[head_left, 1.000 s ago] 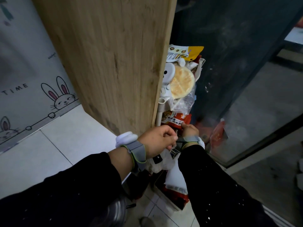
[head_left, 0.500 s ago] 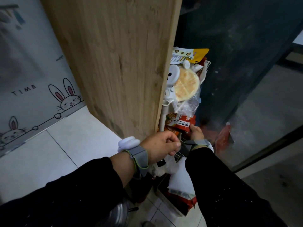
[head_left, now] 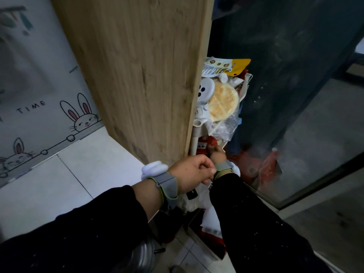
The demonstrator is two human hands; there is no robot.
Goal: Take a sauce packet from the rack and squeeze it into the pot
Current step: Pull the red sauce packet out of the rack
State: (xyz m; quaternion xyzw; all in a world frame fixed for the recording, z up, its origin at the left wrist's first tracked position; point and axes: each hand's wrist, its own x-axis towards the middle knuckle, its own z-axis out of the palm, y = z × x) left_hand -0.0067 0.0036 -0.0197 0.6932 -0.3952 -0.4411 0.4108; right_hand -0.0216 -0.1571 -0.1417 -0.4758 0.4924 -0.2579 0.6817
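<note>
Sauce packet — red, white label, in the rack just right of the wooden panel, below a bagged round flatbread. Right hand reaches to it, fingertips on the packet; full grasp cannot be told. Left hand — curled closed near the panel's lower edge, contents hidden. Metal pot below, by the left sleeve.

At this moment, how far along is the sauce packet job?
Nothing looks finished yet. In hand: the right hand reaches into the rack at a red packet; the left hand is curled beside it. Left: pulling the packet free and squeezing it into the pot.
</note>
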